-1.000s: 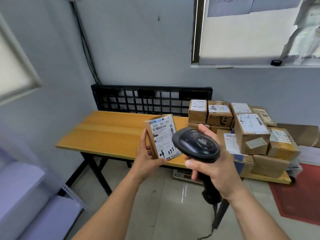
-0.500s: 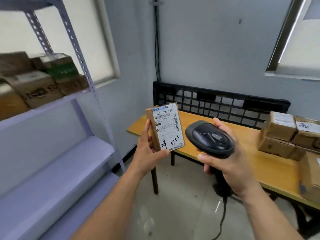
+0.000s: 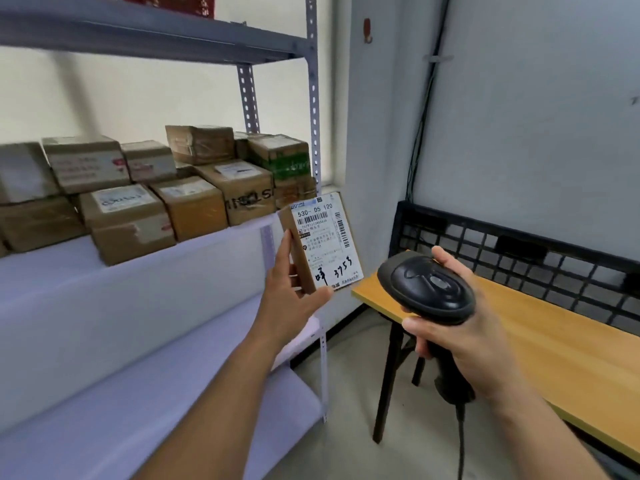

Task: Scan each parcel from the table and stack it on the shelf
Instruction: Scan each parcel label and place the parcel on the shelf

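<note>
Head view: a grey metal shelf (image 3: pixel 41 271) is filling the left of the frame, a wooden table (image 3: pixel 571 358) the lower right.
The parcel (image 3: pixel 325 244) is standing upright mid-frame, long axis vertical and label facing the camera. The left hand (image 3: pixel 291 303) is gripping its lower edge, and the right hand (image 3: pixel 474 341) is curling around a black scanner (image 3: pixel 426 289).

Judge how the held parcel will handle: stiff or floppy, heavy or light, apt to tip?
Probably stiff: the parcel shows flat faces and sharp edges. Likely light: the left hand alone holds it up. Being thin, it may tip if stood on edge.
</note>
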Tool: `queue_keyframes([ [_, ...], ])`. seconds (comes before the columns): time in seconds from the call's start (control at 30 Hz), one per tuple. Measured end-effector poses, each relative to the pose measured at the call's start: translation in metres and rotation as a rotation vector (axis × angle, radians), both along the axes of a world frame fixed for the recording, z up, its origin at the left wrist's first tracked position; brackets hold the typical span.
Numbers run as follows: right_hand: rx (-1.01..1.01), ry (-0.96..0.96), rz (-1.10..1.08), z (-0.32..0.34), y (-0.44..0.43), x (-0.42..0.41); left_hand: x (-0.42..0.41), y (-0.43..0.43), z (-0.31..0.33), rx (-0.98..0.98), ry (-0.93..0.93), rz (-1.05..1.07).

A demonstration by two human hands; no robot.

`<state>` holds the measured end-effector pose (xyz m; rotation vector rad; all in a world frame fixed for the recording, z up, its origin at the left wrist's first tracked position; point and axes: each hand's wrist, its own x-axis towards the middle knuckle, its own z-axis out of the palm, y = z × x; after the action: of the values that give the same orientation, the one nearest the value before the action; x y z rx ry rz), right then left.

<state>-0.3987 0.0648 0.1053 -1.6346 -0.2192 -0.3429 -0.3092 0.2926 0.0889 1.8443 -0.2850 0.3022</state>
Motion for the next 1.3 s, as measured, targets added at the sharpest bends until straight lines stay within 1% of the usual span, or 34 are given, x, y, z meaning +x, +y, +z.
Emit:
queue_keyframes([
  [0.13, -0.018, -0.021, 0.026, 0.010, 0.036, 0.028, 0.021, 0.042, 0.025, 0.018, -0.037, 0.067],
  [0.23, -0.029, -0.028, 0.040, 0.018, 0.052, 0.049, 0.043, 0.065, 0.044, -0.013, -0.033, 0.119],
  [0.33, -0.035, -0.048, 0.061, 0.024, 0.060, 0.068, 0.069, 0.081, 0.064, -0.033, -0.036, 0.160],
  [0.6, 0.033, -0.020, 0.110, 0.031, 0.068, 0.125, 0.148, 0.105, 0.112, 0.030, -0.018, 0.299],
  [0.73, 0.049, -0.005, 0.133, 0.032, 0.067, 0.154, 0.179, 0.107, 0.122, 0.111, 0.022, 0.391],
  [0.83, 0.062, 0.018, 0.168, 0.031, 0.063, 0.168, 0.197, 0.106, 0.128, 0.190, 0.014, 0.439],
  [0.97, 0.055, 0.021, 0.164, 0.029, 0.053, 0.177, 0.211, 0.099, 0.137, 0.462, 0.042, 0.564],
  [1.1, 0.059, 0.012, 0.151, 0.023, 0.044, 0.181, 0.212, 0.094, 0.135, 0.649, 0.055, 0.614],
  [1.2, 0.056, 0.014, 0.147, 0.020, 0.037, 0.183, 0.213, 0.093, 0.129, 0.705, 0.052, 0.655],
  [1.3, 0.066, 0.018, 0.146, 0.019, 0.034, 0.180, 0.217, 0.092, 0.126, 0.695, 0.025, 0.672],
])
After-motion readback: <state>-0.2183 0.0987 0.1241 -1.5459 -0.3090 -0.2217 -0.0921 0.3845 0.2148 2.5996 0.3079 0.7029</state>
